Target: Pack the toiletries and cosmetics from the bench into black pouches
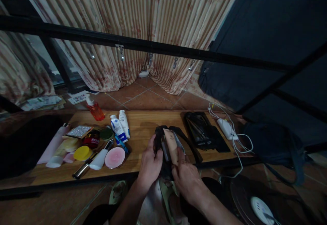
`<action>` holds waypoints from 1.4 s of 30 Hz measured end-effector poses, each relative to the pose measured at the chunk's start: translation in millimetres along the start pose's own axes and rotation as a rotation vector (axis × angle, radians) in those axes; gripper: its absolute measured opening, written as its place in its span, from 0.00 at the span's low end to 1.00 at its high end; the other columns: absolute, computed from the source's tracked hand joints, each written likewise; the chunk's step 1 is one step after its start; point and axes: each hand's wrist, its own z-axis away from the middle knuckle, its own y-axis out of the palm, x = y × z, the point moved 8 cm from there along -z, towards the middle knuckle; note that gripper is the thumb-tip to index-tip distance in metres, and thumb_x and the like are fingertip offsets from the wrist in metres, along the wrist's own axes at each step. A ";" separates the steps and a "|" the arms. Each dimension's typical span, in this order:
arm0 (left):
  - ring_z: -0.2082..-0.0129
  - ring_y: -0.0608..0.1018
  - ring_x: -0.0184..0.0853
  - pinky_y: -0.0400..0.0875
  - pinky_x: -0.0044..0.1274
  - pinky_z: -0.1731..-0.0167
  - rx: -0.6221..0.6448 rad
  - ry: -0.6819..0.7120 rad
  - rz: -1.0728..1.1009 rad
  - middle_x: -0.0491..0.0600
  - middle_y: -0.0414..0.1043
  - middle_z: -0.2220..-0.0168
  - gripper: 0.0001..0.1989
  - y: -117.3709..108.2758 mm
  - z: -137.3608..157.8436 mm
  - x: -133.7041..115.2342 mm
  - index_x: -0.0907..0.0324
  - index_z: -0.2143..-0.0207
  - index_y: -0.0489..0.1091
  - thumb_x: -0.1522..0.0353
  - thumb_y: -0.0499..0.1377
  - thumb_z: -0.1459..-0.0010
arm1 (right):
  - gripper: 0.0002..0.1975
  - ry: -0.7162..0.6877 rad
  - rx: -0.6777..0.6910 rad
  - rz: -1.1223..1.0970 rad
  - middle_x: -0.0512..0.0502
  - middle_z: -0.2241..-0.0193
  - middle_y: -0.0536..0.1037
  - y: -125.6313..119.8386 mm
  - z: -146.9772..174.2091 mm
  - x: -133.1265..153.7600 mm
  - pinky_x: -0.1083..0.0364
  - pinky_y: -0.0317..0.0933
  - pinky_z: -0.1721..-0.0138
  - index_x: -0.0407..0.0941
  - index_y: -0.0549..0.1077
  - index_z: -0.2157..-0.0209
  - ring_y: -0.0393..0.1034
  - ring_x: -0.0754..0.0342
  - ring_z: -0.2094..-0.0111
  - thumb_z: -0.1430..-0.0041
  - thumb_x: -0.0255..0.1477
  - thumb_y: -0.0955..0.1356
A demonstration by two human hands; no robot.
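At the front edge of the wooden board, my left hand (pixel 150 163) grips the near left side of a small black pouch (pixel 166 171). My right hand (pixel 188 179) has its fingers closed around a beige squeeze tube (pixel 171 145), which lies over the pouch opening. A slim, pale item (pixel 165 151) shows beside the tube inside the pouch; its kind is unclear. To the right of the pouch rests a black see-through case (pixel 200 129) with slender items in it.
Toiletries crowd the board's left side: a red pump bottle (pixel 96 111), white tubes (pixel 119 129), a yellow-lidded jar (pixel 82 153), a pink round dish (pixel 114 157) and a brush (pixel 100 156). A white power strip (pixel 227 129) with cables lies right. A black bar (pixel 163 47) crosses behind.
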 end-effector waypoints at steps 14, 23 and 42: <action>0.61 0.79 0.34 0.70 0.28 0.54 0.076 -0.047 -0.015 0.52 0.73 0.50 0.37 8.8 3.4 5.4 0.57 0.37 0.49 0.75 0.54 0.50 | 0.28 -0.089 -0.037 0.152 0.29 0.48 0.70 -1.2 -12.2 13.4 0.49 0.64 0.59 0.40 0.54 0.38 0.73 0.42 0.57 0.38 0.31 0.62; 0.54 0.77 0.37 0.68 0.30 0.50 -0.004 -0.074 -0.026 0.52 0.72 0.48 0.34 -2.9 -1.8 8.2 0.58 0.38 0.53 0.75 0.53 0.49 | 0.24 -0.350 0.012 -0.060 0.43 0.56 0.75 -24.9 26.3 11.2 0.53 0.61 0.55 0.46 0.67 0.47 0.69 0.48 0.55 0.46 0.19 0.65; 0.48 0.73 0.36 0.64 0.27 0.46 -0.039 -0.030 -0.079 0.50 0.69 0.46 0.31 -10.5 -7.0 7.4 0.59 0.39 0.55 0.75 0.51 0.48 | 0.17 -0.656 0.054 -0.113 0.45 0.57 0.71 -35.2 24.8 -19.2 0.52 0.61 0.53 0.48 0.66 0.48 0.65 0.52 0.54 0.39 0.24 0.63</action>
